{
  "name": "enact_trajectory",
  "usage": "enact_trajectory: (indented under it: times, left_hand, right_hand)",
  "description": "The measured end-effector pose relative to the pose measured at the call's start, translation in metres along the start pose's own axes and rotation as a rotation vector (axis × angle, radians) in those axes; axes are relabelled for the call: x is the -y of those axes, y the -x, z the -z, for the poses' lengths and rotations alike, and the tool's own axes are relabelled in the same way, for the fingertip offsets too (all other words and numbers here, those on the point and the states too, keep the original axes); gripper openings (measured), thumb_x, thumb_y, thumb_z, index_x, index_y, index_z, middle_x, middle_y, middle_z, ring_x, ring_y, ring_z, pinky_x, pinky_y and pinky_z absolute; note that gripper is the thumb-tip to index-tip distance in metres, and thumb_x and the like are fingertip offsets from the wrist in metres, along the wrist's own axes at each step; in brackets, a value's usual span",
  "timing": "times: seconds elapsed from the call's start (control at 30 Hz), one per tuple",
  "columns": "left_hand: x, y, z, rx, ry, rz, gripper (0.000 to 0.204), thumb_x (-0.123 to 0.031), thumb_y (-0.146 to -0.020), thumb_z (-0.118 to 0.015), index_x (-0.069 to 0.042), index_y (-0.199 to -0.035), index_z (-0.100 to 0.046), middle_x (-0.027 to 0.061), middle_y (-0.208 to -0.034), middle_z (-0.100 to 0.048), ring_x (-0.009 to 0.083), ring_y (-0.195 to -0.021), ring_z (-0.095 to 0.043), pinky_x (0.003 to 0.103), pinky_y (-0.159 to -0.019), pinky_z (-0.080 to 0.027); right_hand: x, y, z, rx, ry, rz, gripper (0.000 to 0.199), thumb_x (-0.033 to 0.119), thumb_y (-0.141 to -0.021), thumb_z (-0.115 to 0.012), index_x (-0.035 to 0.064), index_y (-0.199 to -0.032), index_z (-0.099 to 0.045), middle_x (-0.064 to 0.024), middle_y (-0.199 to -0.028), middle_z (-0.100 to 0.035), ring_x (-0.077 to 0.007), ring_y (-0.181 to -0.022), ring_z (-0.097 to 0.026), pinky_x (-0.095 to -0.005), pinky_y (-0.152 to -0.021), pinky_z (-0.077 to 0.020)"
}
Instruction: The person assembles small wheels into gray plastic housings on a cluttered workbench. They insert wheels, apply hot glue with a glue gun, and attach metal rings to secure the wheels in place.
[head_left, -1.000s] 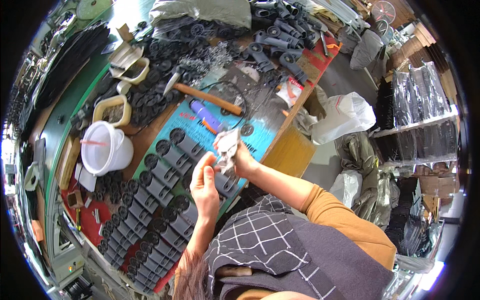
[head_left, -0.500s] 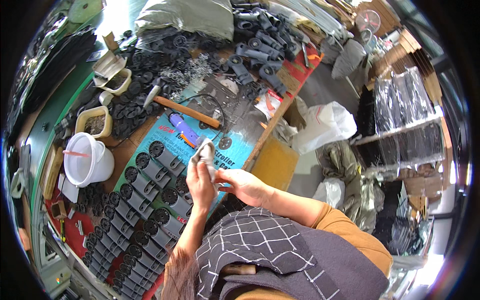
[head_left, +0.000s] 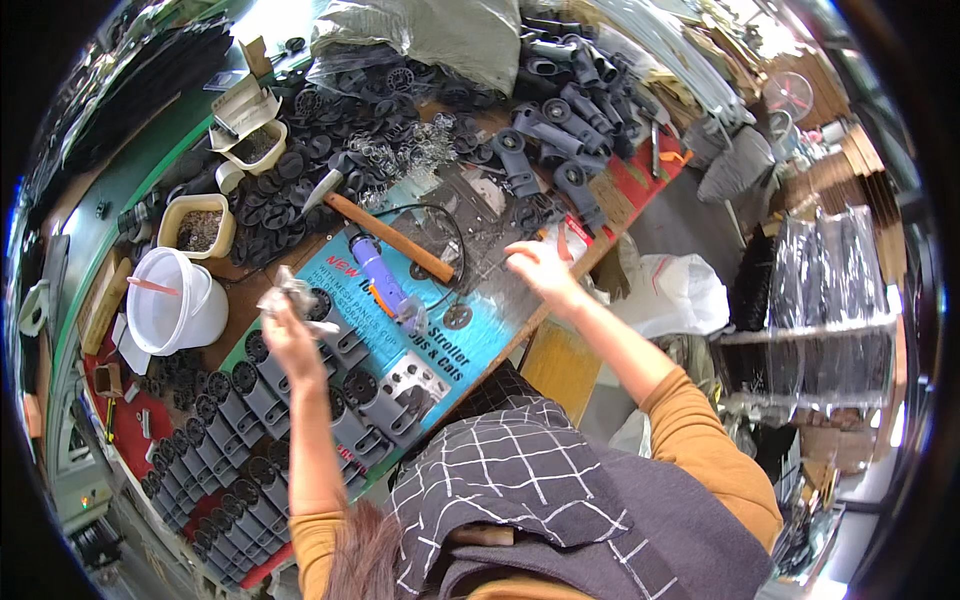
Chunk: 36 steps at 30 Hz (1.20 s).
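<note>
1. Gripping a crumpled cloth, the left hand hides its lower folds in the head view.
2. Right hand: fingers loosely curled; whether they pinch anything cannot be told.
3. Cloth: over the rows of grey parts, bunched end pointing away from the person, loose tail rightward; long axis unclear.
4. Surface: cluttered bench, blue sheet. Room: wrapped black stacks at right.

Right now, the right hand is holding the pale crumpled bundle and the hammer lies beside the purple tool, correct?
No: the head view shows the left hand holding the pale crumpled bundle, not the right hand. The hammer does lie beside the purple tool.
</note>
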<state>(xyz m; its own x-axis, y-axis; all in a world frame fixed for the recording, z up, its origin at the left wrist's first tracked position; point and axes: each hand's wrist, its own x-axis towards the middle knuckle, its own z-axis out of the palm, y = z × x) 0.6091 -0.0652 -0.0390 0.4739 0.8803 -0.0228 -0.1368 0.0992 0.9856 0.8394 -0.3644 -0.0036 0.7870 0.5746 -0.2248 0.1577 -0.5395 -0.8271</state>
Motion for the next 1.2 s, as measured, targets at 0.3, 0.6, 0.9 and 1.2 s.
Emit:
enact_trajectory:
  times: [0.3, 0.6, 0.9, 1.2]
  left_hand:
    - [-0.020, -0.127, 0.029, -0.421, -1.748, 0.054, 0.074, -0.047, -0.082, -0.070, -0.012, -0.141, -0.044, 0.0221, -0.144, -0.038, 0.0410, -0.131, -0.038, 0.051, -0.107, -0.033]
    - [0.056, -0.212, -0.265, 0.527, -1.259, -0.479, 0.040, -0.035, -0.086, -0.066, -0.018, -0.122, -0.064, 0.0133, -0.136, -0.052, 0.0327, -0.129, -0.045, 0.044, -0.108, -0.035]
    - [0.090, -0.276, -0.320, 0.630, -1.268, -0.455, 0.029, -0.026, -0.083, -0.067, -0.018, -0.110, -0.068, 0.0036, -0.117, -0.060, 0.0244, -0.120, -0.050, 0.045, -0.100, -0.035]
    - [0.070, -0.438, -0.369, 0.754, -1.171, -0.333, 0.018, -0.019, -0.082, -0.060, -0.011, -0.093, -0.072, 0.0184, -0.092, -0.068, 0.0341, -0.090, -0.066, 0.042, -0.079, -0.053]
  right_hand:
    - [-0.137, -0.123, 0.061, -0.060, 0.415, -0.076, 0.077, 0.033, -0.082, -0.069, 0.0111, -0.147, -0.034, -0.0311, -0.147, -0.029, -0.0493, -0.134, -0.030, -0.0535, -0.112, -0.0259]
    - [-0.043, -0.333, 0.043, 0.075, 0.302, 0.342, 0.063, 0.035, -0.086, -0.065, 0.0083, -0.139, -0.046, -0.0252, -0.145, -0.037, -0.0427, -0.132, -0.035, -0.0473, -0.111, -0.0291]
    - [-0.006, -0.385, 0.014, 0.280, 0.263, 0.454, 0.064, 0.030, -0.091, -0.059, -0.0048, -0.141, -0.038, -0.0298, -0.141, -0.041, -0.0459, -0.130, -0.041, -0.0497, -0.107, -0.0353]
    - [0.056, -0.527, 0.020, 0.179, 0.305, 0.305, 0.036, 0.029, -0.097, -0.049, -0.0033, -0.104, -0.063, -0.0269, -0.099, -0.065, -0.0434, -0.089, -0.063, -0.0472, -0.080, -0.0509]
